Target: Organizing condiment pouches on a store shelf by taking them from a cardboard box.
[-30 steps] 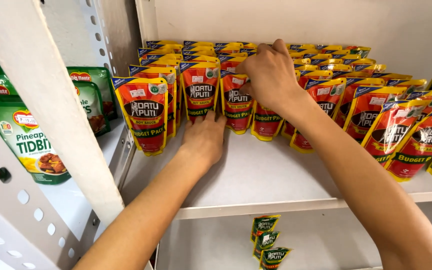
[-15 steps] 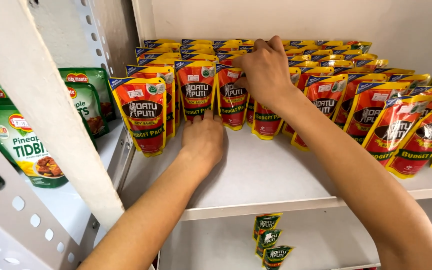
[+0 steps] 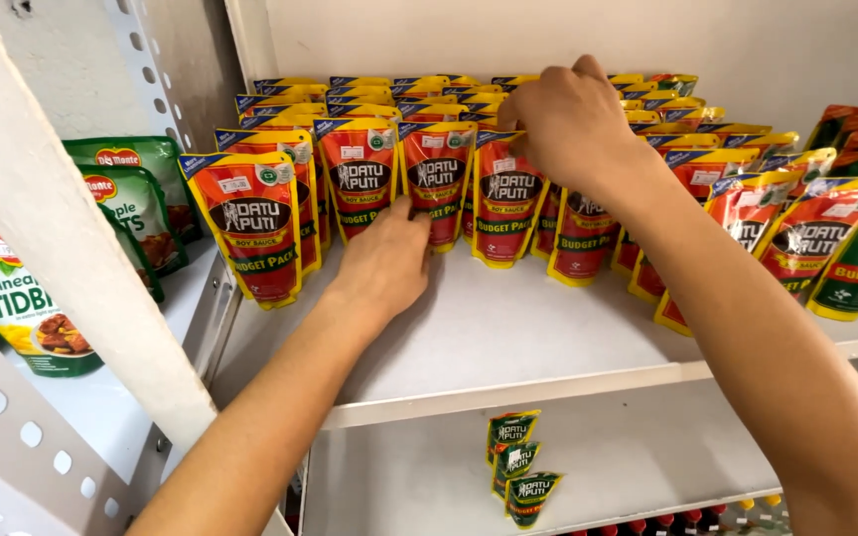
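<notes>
Red and yellow sauce pouches are showing as glossy plastic film, catching light along their creased faces. Green pouches on the neighbouring bay are looking equally shiny and smooth. Shelf board is reading as painted metal, smooth, off-white, with a dull sheen. Perforated upright is appearing as matt painted metal. Back wall is looking flat and matt. Left hand and right hand are bare skin.
</notes>
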